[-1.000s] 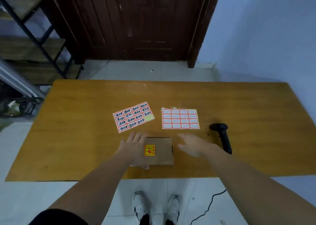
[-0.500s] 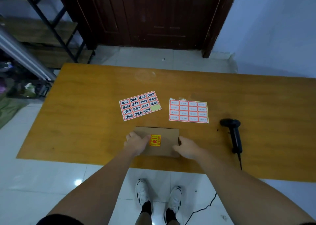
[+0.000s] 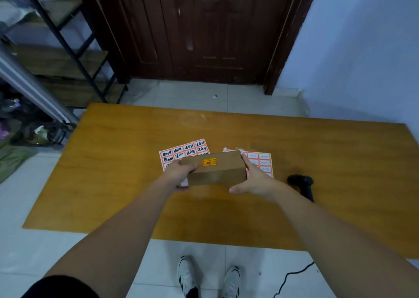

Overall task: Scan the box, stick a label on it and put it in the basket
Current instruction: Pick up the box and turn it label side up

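Brown box (image 3: pixel 217 173) bears an orange-yellow sticker (image 3: pixel 209 162); red-bordered label sheets (image 3: pixel 260 161) on orange-brown table (image 3: pixel 136 173).

Looks to me like makeshift packing station in plain home room: wooden table (image 3: pixel 113 184) on white tiled floor (image 3: pixel 192 93), dark panelled door (image 3: pixel 204 30), metal-frame shelving (image 3: pixel 68 55) (clutter beneath), label sheets (image 3: pixel 181 150) mid-tabletop, handheld scanner (image 3: pixel 302 184) near tabletop's right edge.
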